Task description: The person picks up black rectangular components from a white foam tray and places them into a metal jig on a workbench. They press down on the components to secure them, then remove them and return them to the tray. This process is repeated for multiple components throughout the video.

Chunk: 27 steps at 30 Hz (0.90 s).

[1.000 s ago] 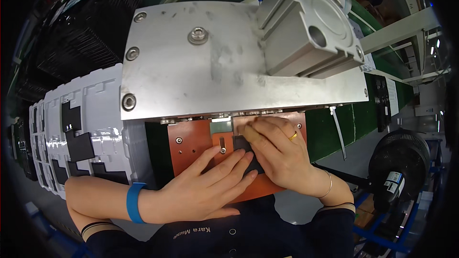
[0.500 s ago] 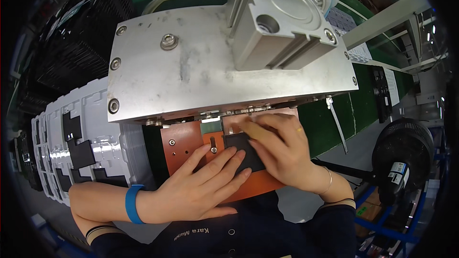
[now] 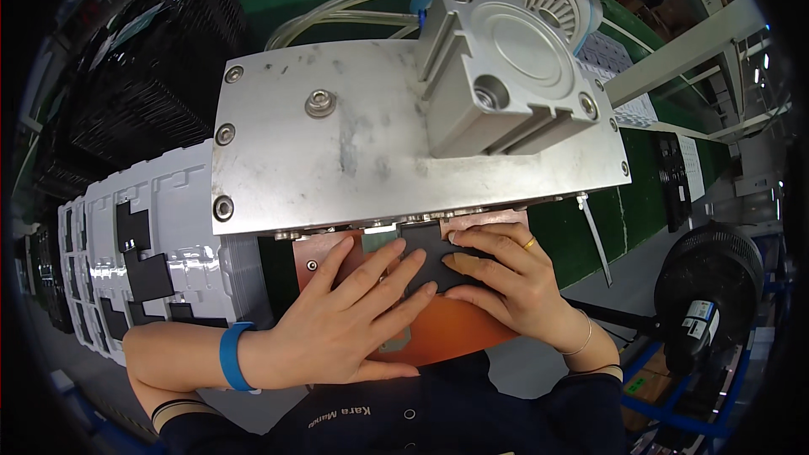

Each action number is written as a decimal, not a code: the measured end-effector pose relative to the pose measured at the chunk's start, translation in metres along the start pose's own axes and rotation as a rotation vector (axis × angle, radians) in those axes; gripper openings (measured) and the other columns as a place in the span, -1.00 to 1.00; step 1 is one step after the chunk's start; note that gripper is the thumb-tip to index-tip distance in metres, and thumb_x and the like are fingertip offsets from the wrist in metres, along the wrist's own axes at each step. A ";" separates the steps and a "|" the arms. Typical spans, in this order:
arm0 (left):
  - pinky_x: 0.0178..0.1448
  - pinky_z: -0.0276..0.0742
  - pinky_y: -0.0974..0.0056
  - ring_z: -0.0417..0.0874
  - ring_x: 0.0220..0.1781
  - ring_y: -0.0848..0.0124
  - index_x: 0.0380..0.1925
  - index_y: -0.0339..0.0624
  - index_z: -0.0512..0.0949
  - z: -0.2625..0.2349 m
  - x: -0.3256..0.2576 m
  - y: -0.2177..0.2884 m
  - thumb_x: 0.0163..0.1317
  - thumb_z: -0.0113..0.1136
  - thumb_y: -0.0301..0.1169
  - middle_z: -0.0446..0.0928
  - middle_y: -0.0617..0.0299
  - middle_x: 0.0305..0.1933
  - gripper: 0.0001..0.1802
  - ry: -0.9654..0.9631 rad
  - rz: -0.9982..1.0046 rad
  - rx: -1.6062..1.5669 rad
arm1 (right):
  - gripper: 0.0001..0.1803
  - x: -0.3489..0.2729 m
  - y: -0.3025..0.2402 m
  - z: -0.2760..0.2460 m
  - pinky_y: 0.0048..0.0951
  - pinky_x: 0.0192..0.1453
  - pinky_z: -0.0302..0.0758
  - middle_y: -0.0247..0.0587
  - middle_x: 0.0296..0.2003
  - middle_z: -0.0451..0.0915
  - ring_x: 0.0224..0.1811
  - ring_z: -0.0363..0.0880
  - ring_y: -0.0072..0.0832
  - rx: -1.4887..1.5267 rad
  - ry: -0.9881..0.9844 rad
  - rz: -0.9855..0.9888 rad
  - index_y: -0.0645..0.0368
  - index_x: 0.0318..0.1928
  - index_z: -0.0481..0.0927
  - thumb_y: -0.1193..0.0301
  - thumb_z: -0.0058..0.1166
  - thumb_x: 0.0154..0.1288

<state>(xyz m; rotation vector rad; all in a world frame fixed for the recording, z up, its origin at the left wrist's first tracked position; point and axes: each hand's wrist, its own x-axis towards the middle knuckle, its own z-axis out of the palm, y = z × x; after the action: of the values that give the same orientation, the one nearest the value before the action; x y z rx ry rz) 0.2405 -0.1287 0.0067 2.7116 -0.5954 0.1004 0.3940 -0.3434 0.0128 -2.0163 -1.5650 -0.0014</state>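
Observation:
A dark grey flat rectangular piece (image 3: 430,257) lies on an orange-copper plate (image 3: 463,329), its far end at the front edge of a metal press (image 3: 337,143). My left hand (image 3: 345,316) rests over the plate, palm down and fingers spread, with fingertips touching the piece's left side. My right hand (image 3: 510,274) holds the piece's right edge with bent fingers and thumb. A pale green strip (image 3: 379,240) shows beyond my left fingers. My left hand covers part of the plate.
A silver block-shaped cylinder (image 3: 506,76) with clear hoses (image 3: 337,13) tops the press. Stacked white trays (image 3: 185,244) holding dark pieces stand at left, below black crates (image 3: 143,76). A black round-headed device (image 3: 708,286) on an arm is at right.
The dark piece has slid away from me, toward the press. My right fingers have moved from its far end to its right edge. The view has shifted slightly.

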 end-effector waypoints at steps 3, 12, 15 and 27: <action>0.48 0.10 -0.31 0.30 0.48 -0.02 0.29 0.03 0.51 -0.002 0.002 0.001 0.18 0.09 0.41 0.32 -0.02 0.47 -0.12 -0.001 -0.012 0.008 | -0.59 0.001 0.002 -0.002 -0.29 0.11 0.54 -0.18 0.00 0.64 0.05 0.55 -0.24 0.025 -0.005 0.010 0.18 -0.13 0.72 0.32 0.46 -0.03; 0.42 0.22 -0.28 0.30 0.48 -0.01 0.28 0.06 0.52 -0.001 0.001 0.000 0.20 0.09 0.40 0.33 -0.01 0.47 -0.16 -0.018 -0.022 -0.005 | -0.60 0.001 0.004 -0.001 -0.34 0.03 0.51 -0.21 0.01 0.65 0.04 0.55 -0.31 0.045 -0.017 0.032 0.15 -0.14 0.72 0.30 0.47 -0.03; 0.39 0.27 -0.26 0.32 0.46 0.00 0.28 0.07 0.52 -0.001 0.001 0.000 0.21 0.09 0.38 0.33 0.00 0.46 -0.18 -0.024 -0.020 0.010 | -0.60 -0.001 0.004 -0.001 -0.35 0.01 0.48 -0.24 -0.01 0.65 0.00 0.54 -0.33 0.032 -0.032 0.054 0.13 -0.14 0.72 0.29 0.47 -0.04; 0.38 0.29 -0.24 0.35 0.41 0.00 0.28 0.08 0.51 0.001 0.001 0.000 0.22 0.11 0.36 0.34 0.04 0.45 -0.20 -0.023 -0.025 -0.013 | -0.62 -0.003 0.004 0.000 -0.26 0.07 0.40 -0.30 0.00 0.61 0.01 0.50 -0.31 0.055 -0.050 0.072 0.07 -0.12 0.70 0.26 0.45 0.03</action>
<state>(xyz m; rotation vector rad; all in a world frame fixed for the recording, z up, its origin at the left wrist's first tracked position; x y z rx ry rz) 0.2416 -0.1296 0.0062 2.7104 -0.5667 0.0588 0.3966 -0.3465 0.0095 -2.0426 -1.5055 0.1196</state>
